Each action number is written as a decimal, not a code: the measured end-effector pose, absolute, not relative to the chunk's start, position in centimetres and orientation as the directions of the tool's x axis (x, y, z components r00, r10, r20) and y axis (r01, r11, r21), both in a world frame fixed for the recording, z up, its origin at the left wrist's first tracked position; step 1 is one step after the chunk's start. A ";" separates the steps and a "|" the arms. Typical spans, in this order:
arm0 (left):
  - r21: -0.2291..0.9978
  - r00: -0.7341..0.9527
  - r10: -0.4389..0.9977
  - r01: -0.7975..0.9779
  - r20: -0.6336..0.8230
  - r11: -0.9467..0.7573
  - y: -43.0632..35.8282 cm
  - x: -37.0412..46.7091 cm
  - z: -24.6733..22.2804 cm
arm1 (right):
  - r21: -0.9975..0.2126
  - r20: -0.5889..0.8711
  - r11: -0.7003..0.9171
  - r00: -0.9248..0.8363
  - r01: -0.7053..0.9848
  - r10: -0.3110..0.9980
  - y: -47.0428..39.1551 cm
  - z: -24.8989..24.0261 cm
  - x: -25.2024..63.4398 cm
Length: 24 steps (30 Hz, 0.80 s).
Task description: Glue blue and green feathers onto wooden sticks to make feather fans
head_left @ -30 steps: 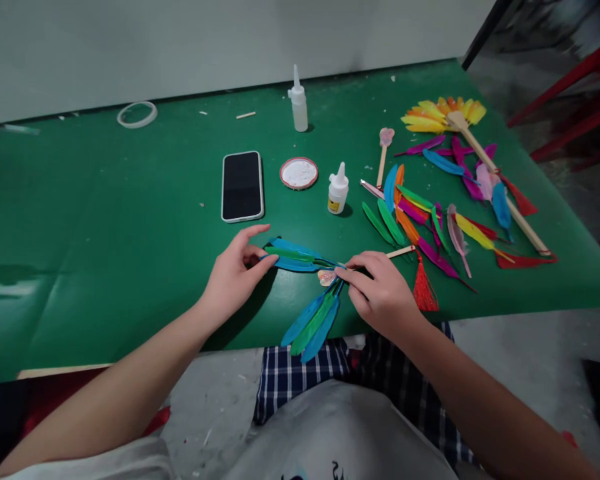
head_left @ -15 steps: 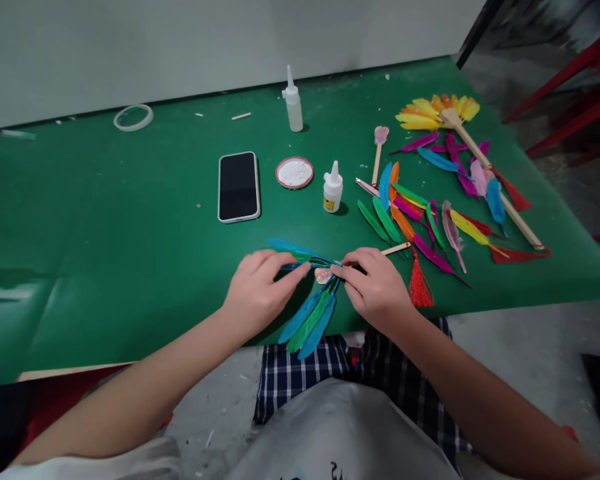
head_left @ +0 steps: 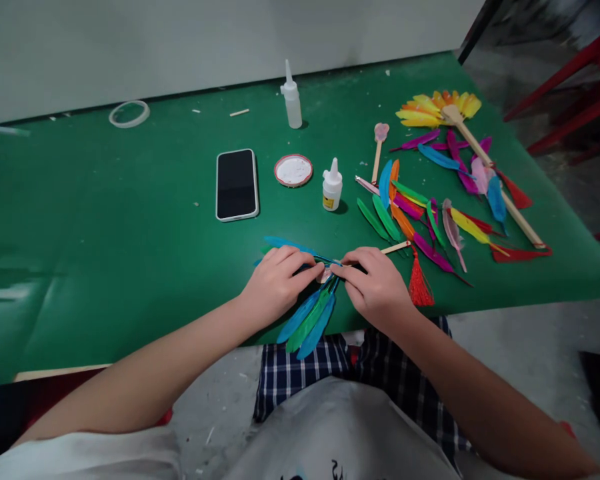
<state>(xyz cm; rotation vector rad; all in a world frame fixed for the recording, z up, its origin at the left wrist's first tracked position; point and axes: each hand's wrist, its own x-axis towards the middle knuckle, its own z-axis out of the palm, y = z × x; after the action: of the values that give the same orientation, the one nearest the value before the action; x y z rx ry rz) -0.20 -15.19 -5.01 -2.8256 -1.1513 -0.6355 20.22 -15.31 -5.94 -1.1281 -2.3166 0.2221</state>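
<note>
At the near edge of the table lies a small feather fan [head_left: 310, 323], with blue and green feathers spreading from a pinkish head on a wooden stick [head_left: 396, 247]. My right hand [head_left: 377, 287] is closed on the fan where the quills meet the head, covering part of the stick. Over the upper feathers, my left hand [head_left: 277, 283] has its thumb and fingertips drawn together on a blue feather [head_left: 290, 244] beside the head. The exact contact there is partly hidden. A red tassel [head_left: 421, 283] hangs from the stick's far end.
Past my hands stand a small glue bottle [head_left: 332, 190] and a taller bottle [head_left: 293, 107]. Nearby are a round lid [head_left: 293, 171] and a phone [head_left: 237, 185]. Loose feathers [head_left: 410, 207] and a yellow feather fan [head_left: 437, 110] lie right; a clear ring [head_left: 129, 115] lies back left.
My left hand has moved right, along the upper feathers toward the fan's head, and its fingers have drawn closer to the thumb. My right hand keeps its place.
</note>
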 end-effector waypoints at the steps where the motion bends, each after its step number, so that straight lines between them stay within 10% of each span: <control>1: 0.138 0.642 0.666 0.673 0.380 -0.727 -15.2 -0.2 -5.1 | -0.371 0.406 0.636 -0.498 0.677 0.766 -15.3 -5.9 20.2; 24: 0.142 0.624 0.681 0.689 0.383 -0.711 -15.2 0.2 -5.3 | -0.348 0.423 0.653 -0.509 0.673 0.750 -15.1 -5.9 20.1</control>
<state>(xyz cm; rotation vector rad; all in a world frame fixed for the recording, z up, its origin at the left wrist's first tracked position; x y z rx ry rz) 0.17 -15.21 -5.31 -2.8145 -1.1873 -0.6510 20.11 -15.13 -5.92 -1.1035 -2.3246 0.1868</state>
